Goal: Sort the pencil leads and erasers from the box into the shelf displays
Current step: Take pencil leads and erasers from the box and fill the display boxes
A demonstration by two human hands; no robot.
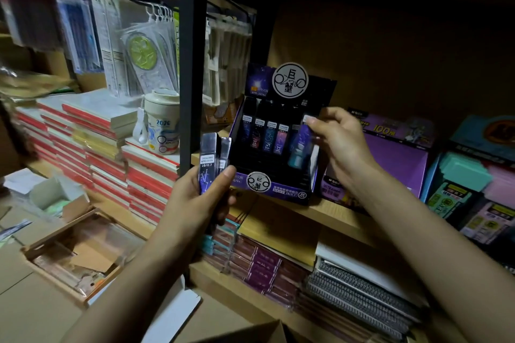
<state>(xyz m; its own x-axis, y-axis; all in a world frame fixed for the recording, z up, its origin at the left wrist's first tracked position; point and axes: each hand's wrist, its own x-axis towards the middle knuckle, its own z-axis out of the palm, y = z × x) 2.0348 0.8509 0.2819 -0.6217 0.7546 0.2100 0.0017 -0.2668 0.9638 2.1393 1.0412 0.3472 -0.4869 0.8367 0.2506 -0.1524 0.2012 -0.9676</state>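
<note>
While the right hand (338,142) pinches a blue plastic lead case (299,147), its end below, seemingly unseated, may tip; the left hand (195,200) grips spare purple cases (207,161).

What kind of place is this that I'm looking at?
Most likely a stationery shop or its stockroom: a display box of pencil leads on a shelf, stacked notebooks, and packaged rulers hanging on hooks.

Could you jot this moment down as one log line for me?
phase: stocking | left hand: holds spare lead cases | right hand: pinches blue lead case at right end of display box
</note>
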